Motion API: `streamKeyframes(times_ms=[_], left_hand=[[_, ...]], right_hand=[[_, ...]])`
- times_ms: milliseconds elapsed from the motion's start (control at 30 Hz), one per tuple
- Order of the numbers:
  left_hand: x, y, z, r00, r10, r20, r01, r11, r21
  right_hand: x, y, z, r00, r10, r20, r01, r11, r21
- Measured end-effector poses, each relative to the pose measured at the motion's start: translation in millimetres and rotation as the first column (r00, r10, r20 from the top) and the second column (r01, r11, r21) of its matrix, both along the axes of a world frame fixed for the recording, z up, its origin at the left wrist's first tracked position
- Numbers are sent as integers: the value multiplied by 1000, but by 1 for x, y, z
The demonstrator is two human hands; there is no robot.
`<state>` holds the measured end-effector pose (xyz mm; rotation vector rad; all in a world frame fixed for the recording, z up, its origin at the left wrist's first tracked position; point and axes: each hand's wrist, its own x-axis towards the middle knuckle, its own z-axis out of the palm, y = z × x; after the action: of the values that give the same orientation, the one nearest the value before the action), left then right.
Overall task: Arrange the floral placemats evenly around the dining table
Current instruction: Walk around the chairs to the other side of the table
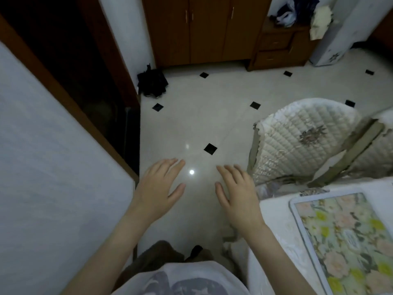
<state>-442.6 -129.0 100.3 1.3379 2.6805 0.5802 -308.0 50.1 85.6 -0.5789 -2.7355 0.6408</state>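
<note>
Placemat (348, 241), floral with a pale blue border, is lying flat on the white-clothed table (274, 211) at the lower right, just right of the right hand's (236, 194) wrist and well behind its fingertips. Part of the mat is running out of the picture at the right and bottom edges.

Both hands are hovering palm-down over the floor (202, 116), fingers spread loosely and gripping nothing. The left hand (158, 188) is sitting just left of the right one, the two thumbs pointing toward each other with a gap between them, and a bright light spot is shining on the tiles in that gap. A black tile inset (210, 149) is lying just beyond the fingertips, between the two hands.

A quilted chair back (302, 141) is standing just right of the right fingers, near but apart from them. A white panel (53, 167) is filling the space left of the left hand. Far beyond the fingertips a brown cabinet (204, 30) is standing against the wall.
</note>
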Motion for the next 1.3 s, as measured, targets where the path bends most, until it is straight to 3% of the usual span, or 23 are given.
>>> streamKeyframes(times_ms=[400,767,1300], left_hand=[[-173,140,-44,989,-134,67,140,986,-88],[-396,327,8,935,-354,-5,354,934,-38],[-436,633,-15,751,-659,42,660,745,-101]], right_hand=[[-163,119,-31,977,-196,81,200,979,-40],[-327,260,9,877,-479,-36,478,878,-20],[-363,497,-14,709,-705,32,705,705,-74]])
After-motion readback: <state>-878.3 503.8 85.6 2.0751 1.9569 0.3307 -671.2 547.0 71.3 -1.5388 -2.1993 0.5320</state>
